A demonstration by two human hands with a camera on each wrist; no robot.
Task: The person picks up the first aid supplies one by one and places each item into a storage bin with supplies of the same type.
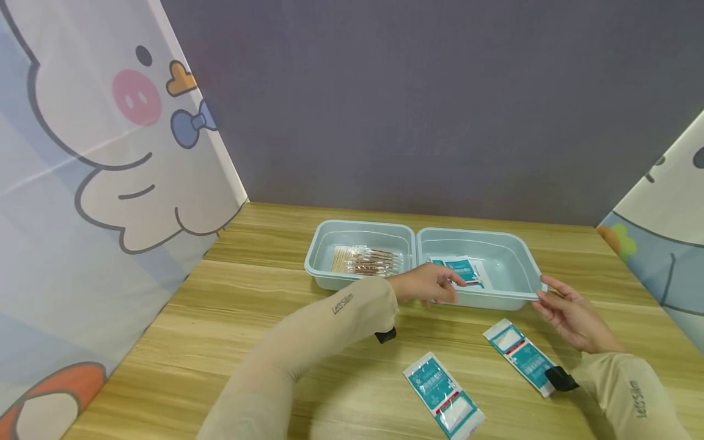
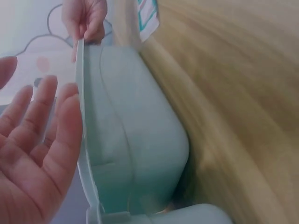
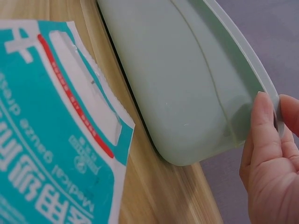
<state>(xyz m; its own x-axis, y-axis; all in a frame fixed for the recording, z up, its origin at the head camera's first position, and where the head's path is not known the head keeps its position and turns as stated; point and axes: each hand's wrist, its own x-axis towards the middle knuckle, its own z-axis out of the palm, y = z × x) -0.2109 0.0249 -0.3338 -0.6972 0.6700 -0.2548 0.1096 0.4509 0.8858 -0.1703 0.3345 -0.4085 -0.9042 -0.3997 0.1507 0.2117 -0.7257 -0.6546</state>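
Note:
My right hand [image 1: 574, 318] pinches the front right corner of the right-hand pale blue plastic tray [image 1: 500, 300], its thumb and fingers on either side of the rim in the right wrist view. Over that tray's front left part hovers my left hand [image 1: 425, 284]; in the left wrist view its fingers [image 2: 35, 116] are loosely extended beside the rim and hold nothing. Teal and white medical gauze dressing packets [image 1: 464, 269] lie inside the tray, partly hidden by the left hand. Two more lie on the table: one packet [image 1: 443, 396] in front, another packet [image 1: 517, 354] near my right wrist.
A matching tray [image 1: 360, 225] stands close against the left side, with several packaged swabs [image 1: 374, 261] having brown shafts and a bundle of pale sticks [image 1: 340, 259] inside. A grey partition [image 1: 418, 110] rises behind the wooden table [image 1: 220, 342]; cartoon-printed panels flank it.

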